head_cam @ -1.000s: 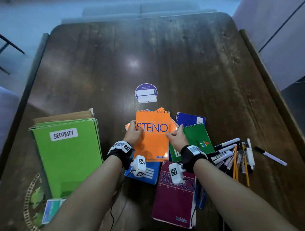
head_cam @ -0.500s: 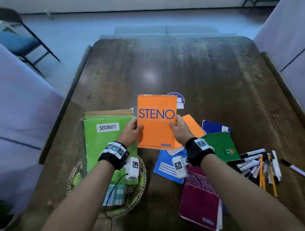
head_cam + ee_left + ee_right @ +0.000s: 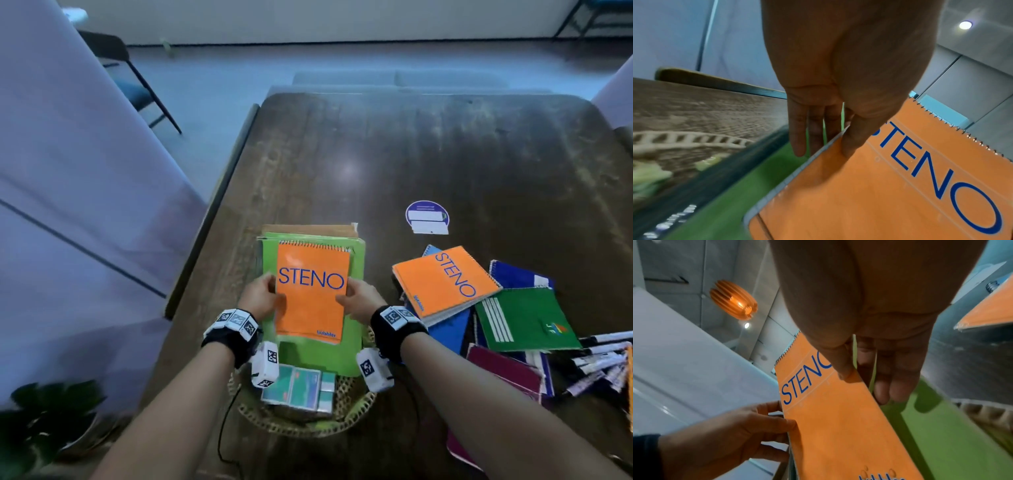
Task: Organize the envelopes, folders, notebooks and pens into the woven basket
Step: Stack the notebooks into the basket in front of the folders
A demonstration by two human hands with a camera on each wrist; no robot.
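My left hand (image 3: 257, 297) and right hand (image 3: 362, 298) pinch one orange notebook (image 3: 311, 291) over the basket (image 3: 301, 419), where folders (image 3: 354, 329) already stand. Beside the basket, other notebooks (image 3: 486, 308) and pens (image 3: 603, 363) wait.

Both forearms reach forward side by side, each wrist wearing a black band. The left hand (image 3: 259, 297) and right hand (image 3: 363, 301) face each other, thumbs on top, fingers curled beneath, pinching.

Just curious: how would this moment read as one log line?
step: placing notebook | left hand + right hand: hold orange STENO notebook | over: green folder, woven basket
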